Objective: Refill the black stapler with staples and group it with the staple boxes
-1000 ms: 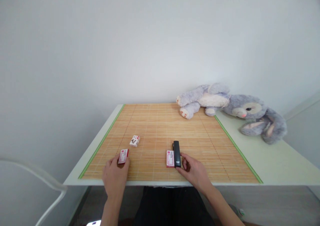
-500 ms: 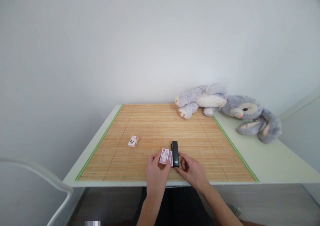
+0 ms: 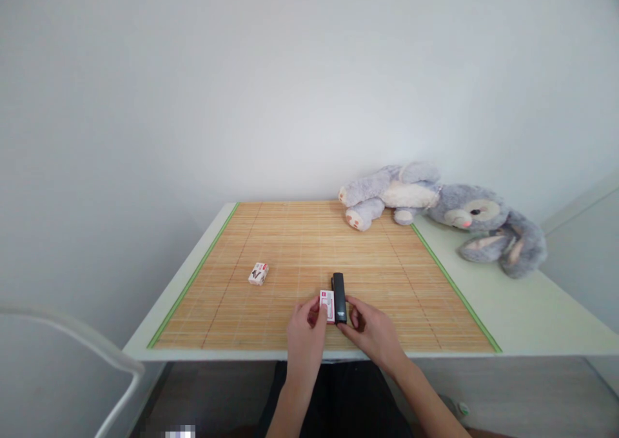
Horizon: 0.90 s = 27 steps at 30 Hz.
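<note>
A black stapler [image 3: 340,293] lies on the bamboo mat [image 3: 300,244] near the front edge. A small red-and-white box [image 3: 327,304] sits tight against its left side. My left hand [image 3: 305,329] has its thumb and fingers closed on the left side of that box. My right hand [image 3: 373,330] rests on the mat with curled fingers gripping the near end of the stapler. A second small red-and-white box [image 3: 258,273] lies alone further left on the mat, away from both hands.
A grey plush rabbit [image 3: 445,209] lies on its side at the back right, half on the mat, half on the white table [image 3: 522,309]. A clear curved chair back [image 3: 72,341] stands at the lower left. A white wall is behind the table.
My left hand carried a red-and-white box from the left of the mat to the stapler and brought it down onto the box beside it. My right hand stayed on the stapler.
</note>
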Each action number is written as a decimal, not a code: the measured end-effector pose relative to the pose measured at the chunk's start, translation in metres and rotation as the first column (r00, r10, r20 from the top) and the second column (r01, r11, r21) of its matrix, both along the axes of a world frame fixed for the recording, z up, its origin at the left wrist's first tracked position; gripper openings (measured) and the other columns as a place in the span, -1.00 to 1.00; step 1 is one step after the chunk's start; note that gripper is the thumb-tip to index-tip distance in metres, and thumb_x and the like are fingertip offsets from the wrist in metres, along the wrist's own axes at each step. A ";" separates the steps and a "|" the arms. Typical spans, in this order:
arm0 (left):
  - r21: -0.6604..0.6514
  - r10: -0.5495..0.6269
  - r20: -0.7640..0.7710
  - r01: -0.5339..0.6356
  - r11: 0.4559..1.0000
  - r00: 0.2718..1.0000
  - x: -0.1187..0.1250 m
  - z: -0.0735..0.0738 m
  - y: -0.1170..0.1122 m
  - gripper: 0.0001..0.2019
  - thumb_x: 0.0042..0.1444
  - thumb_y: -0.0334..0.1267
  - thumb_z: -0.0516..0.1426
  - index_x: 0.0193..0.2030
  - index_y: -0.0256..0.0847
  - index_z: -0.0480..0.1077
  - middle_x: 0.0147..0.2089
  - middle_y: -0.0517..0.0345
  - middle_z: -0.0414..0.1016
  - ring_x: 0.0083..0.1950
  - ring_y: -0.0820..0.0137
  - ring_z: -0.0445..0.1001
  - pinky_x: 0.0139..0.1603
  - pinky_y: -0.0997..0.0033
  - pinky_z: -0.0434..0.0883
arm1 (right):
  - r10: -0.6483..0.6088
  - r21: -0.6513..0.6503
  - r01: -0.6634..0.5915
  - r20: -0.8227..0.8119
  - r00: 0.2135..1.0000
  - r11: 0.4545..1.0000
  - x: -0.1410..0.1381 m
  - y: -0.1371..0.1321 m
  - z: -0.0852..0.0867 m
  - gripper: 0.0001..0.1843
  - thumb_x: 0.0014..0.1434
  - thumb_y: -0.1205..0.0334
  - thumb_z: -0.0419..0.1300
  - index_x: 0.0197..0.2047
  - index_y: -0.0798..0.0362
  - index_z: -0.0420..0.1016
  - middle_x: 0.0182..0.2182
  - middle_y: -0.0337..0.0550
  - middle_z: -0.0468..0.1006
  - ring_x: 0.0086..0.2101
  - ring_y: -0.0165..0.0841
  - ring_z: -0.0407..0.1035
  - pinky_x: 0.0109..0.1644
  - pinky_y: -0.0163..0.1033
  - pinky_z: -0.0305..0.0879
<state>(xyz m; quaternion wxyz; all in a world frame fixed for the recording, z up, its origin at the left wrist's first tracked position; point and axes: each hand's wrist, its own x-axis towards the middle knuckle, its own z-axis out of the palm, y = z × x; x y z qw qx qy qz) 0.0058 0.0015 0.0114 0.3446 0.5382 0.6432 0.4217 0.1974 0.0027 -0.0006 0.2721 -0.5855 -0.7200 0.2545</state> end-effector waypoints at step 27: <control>0.010 0.013 -0.020 -0.013 1.000 1.000 0.005 -0.001 -0.010 -0.57 0.32 0.10 0.07 0.08 -0.12 0.56 -0.02 -0.03 0.57 -0.12 0.26 0.57 -0.05 0.24 0.52 | -0.022 -0.029 0.022 0.023 0.999 0.999 -0.004 -0.002 0.005 -0.45 0.17 0.05 0.30 0.22 -0.07 0.45 -0.45 -0.33 0.52 -0.42 -0.34 0.42 -0.29 -0.27 0.24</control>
